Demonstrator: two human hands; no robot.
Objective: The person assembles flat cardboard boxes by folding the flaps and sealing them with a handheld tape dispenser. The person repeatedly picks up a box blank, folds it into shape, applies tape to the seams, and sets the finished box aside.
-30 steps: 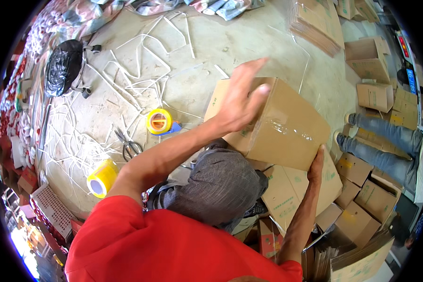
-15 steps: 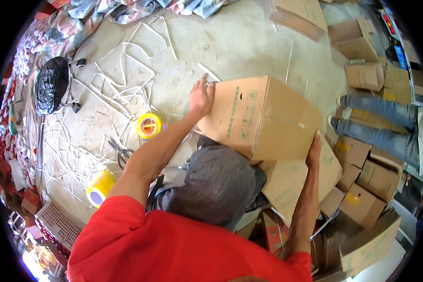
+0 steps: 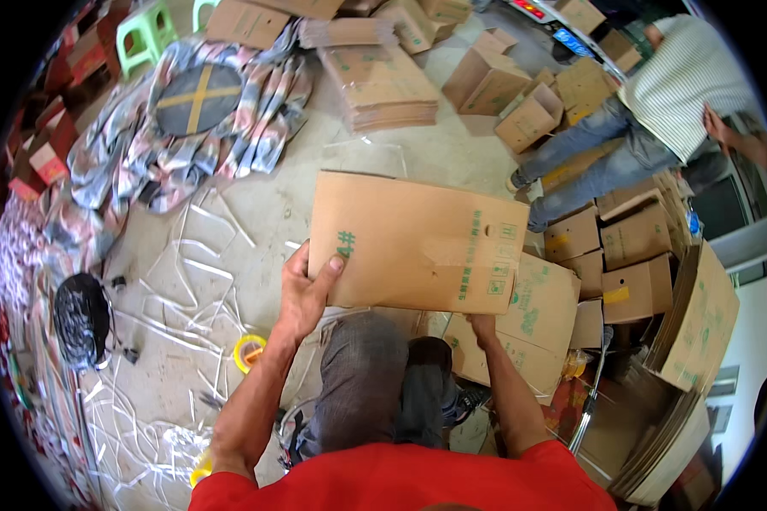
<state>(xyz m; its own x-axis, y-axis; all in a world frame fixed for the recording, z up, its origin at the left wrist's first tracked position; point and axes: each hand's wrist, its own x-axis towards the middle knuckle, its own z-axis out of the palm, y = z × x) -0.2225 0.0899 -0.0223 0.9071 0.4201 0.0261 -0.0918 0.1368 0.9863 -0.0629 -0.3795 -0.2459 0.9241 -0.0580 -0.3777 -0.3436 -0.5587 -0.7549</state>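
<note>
A brown cardboard box [image 3: 400, 247] with green print is held up in front of my knees, one broad side facing me. My left hand [image 3: 305, 294] grips its left edge, the thumb pressed on the near face and the fingers behind. Under the lower right edge is my right hand [image 3: 483, 328], mostly hidden by the box, supporting it from below. Beneath and to the right of it lies a flat piece of cardboard [image 3: 533, 315] with green print. A roll of yellow tape [image 3: 249, 352] sits on the floor to the left of my left forearm.
White straps [image 3: 179, 315] lie tangled on the left floor. A stack of flat cartons [image 3: 379, 85] stands far ahead, beside a crumpled patterned cloth [image 3: 264, 128]. Open boxes [image 3: 635, 285] crowd the right, where another person in jeans [image 3: 584, 140] stands. A black plastic-wrapped bundle [image 3: 83, 319] is at far left.
The box has been turned so a broad face now points toward me. My right hand has gone from its right side to beneath its lower edge. The view has shifted to show more ahead.
</note>
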